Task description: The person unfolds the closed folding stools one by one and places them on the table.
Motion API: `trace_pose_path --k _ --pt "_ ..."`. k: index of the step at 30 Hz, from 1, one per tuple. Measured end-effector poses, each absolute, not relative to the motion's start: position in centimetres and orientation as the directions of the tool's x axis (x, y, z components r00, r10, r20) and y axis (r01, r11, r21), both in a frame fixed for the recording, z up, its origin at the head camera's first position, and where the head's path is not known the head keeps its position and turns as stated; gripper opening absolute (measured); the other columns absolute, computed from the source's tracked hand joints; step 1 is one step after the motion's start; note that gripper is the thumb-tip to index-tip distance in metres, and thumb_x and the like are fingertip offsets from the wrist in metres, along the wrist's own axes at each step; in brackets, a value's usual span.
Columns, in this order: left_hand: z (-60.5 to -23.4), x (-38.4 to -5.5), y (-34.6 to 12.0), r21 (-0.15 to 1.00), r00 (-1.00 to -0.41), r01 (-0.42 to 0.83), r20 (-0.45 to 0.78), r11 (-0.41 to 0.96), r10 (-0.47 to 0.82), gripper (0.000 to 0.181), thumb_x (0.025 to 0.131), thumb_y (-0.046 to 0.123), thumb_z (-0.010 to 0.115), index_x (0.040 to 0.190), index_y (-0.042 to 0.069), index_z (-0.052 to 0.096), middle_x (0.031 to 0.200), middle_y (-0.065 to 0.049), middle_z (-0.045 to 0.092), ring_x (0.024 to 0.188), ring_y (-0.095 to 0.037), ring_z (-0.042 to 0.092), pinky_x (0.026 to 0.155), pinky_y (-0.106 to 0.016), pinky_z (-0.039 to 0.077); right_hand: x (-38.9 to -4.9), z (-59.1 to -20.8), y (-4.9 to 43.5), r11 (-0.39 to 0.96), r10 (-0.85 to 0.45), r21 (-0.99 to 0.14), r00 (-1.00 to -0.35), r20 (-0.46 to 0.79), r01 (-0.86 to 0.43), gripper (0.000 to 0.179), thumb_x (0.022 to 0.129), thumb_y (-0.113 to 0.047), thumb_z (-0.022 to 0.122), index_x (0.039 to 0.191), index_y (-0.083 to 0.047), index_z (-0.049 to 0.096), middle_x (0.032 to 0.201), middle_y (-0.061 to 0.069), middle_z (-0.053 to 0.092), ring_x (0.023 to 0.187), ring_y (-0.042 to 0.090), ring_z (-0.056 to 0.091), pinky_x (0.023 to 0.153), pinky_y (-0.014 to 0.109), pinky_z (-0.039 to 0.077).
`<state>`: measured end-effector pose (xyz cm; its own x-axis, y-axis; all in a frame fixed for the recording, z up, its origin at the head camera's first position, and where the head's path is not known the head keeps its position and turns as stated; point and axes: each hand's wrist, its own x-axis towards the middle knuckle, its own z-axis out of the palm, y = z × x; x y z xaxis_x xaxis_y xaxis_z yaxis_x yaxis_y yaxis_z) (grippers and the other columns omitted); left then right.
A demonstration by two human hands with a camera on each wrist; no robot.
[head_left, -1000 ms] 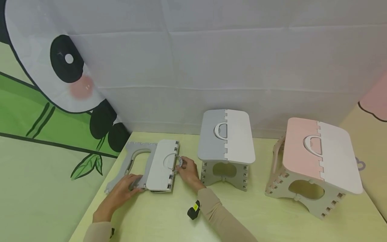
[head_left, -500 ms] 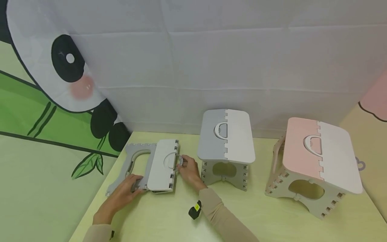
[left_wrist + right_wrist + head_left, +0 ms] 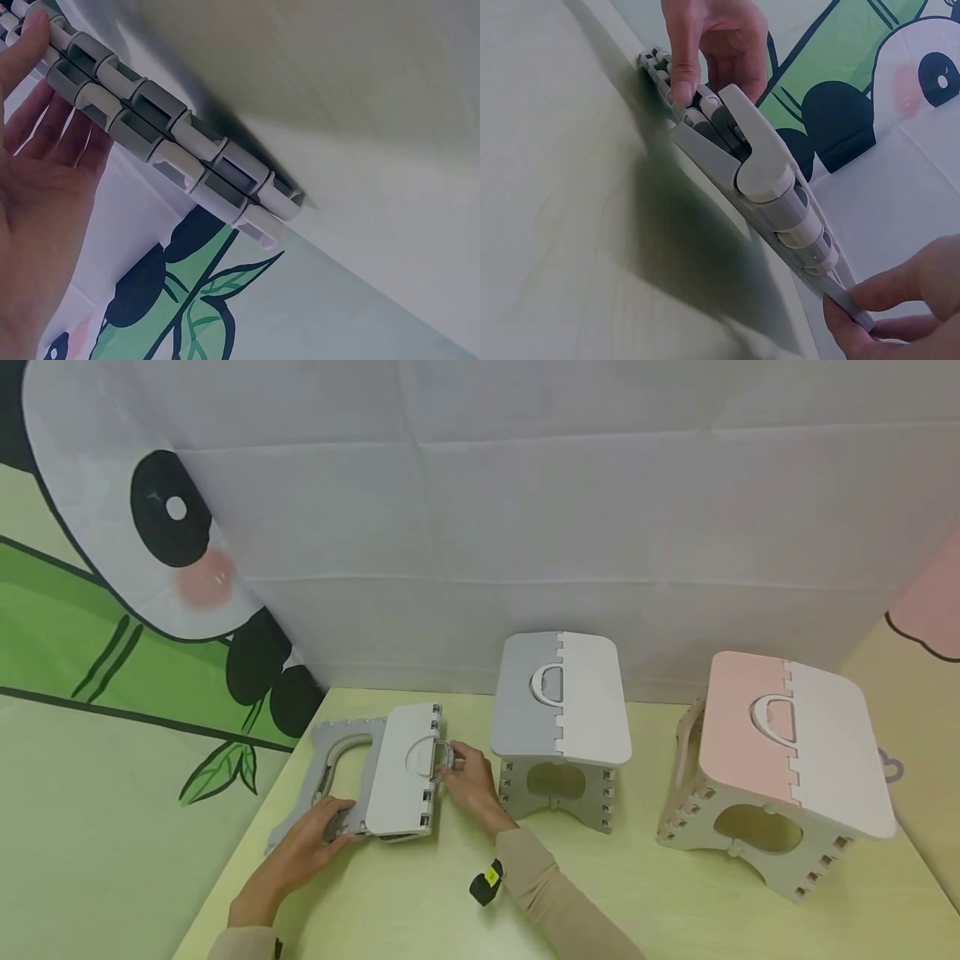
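Observation:
A folding step stool (image 3: 397, 768), grey with a white top panel, lies folded flat at the table's left. My left hand (image 3: 311, 839) grips its near edge; the left wrist view shows the thumb on one side of the hinged leg sections (image 3: 150, 112) and the fingers on the other. At the stool's right side, my right hand (image 3: 471, 781) pinches the carrying handle (image 3: 442, 762) between thumb and fingers. In the right wrist view, the stool's handle side stands tilted up over the table, a shadow beneath it.
An unfolded grey-and-white stool (image 3: 592, 693) stands right of my right hand. Farther right is an unfolded pink-and-white stool (image 3: 750, 727). A black wrist strap piece (image 3: 486, 883) shows by my right sleeve. A printed cloth (image 3: 600, 518) hangs behind the pale table (image 3: 420, 910).
Both hands keep the same hold. The folded stool's handle side has shifted up very slightly with my right hand, and the head view has moved a little.

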<state>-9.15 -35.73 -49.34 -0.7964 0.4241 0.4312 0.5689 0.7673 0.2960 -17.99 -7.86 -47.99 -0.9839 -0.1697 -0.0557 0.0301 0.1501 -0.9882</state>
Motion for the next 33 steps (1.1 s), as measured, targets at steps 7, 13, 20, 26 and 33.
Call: trace_pose_path --k 7,13,20,26,33 --pt "-49.2 -8.8 -35.5 0.321 -0.79 0.577 0.454 0.751 0.413 0.055 0.068 -0.001 0.091 0.117 -0.002 0.065 0.108 -0.006 0.068 0.092 -0.022 0.065 0.086 -0.013 0.046 -17.9 -47.1 -7.7 0.14 -0.177 -0.99 -0.983 -0.037 0.012 0.052 0.096 0.003 0.066 0.144 0.011 0.049 0.133 0.028 0.062 0.114 0.035 0.067 0.086 0.032 0.06" --pt "-49.1 -8.5 -35.3 0.339 -0.778 0.588 0.486 0.735 0.399 0.055 0.067 -0.004 0.09 0.115 -0.005 0.065 0.105 -0.009 0.068 0.089 -0.017 0.063 0.083 -0.016 0.046 -17.7 -46.0 -7.6 0.149 -0.172 -0.988 -0.983 -0.059 0.033 0.052 0.096 0.002 0.067 0.145 0.008 0.05 0.126 0.024 0.066 0.109 0.029 0.068 0.081 0.027 0.06" --pt "-49.1 -8.1 -35.0 0.354 -0.774 0.586 0.51 0.729 0.375 0.057 0.064 -0.005 0.09 0.115 -0.005 0.065 0.106 -0.011 0.068 0.09 -0.019 0.063 0.086 -0.011 0.043 -17.6 -45.0 -7.5 0.147 -0.182 -0.989 -0.983 -0.024 -0.003 0.052 0.096 0.001 0.068 0.145 0.009 0.051 0.123 0.023 0.068 0.108 0.03 0.069 0.078 0.028 0.061" --pt "-48.8 -7.8 -34.8 0.338 -0.757 0.597 0.537 0.728 0.372 0.06 0.062 -0.007 0.09 0.116 -0.006 0.065 0.107 -0.014 0.068 0.09 -0.021 0.062 0.086 -0.012 0.043 -17.4 -44.3 -7.3 0.149 -0.19 -0.988 -0.982 -0.002 -0.027 0.05 0.096 0.0 0.068 0.144 0.007 0.053 0.123 0.022 0.068 0.109 0.031 0.068 0.078 0.029 0.061" --pt "-48.5 -7.3 -34.4 0.35 -0.765 0.587 0.533 0.73 0.36 0.059 0.064 -0.006 0.09 0.118 -0.005 0.065 0.107 -0.01 0.068 0.089 -0.014 0.059 0.08 -0.017 0.045 -17.2 -43.5 -7.3 0.153 -0.202 -0.987 -0.979 0.022 -0.054 0.049 0.097 0.0 0.067 0.144 0.006 0.054 0.123 0.02 0.068 0.109 0.029 0.067 0.078 0.026 0.06"
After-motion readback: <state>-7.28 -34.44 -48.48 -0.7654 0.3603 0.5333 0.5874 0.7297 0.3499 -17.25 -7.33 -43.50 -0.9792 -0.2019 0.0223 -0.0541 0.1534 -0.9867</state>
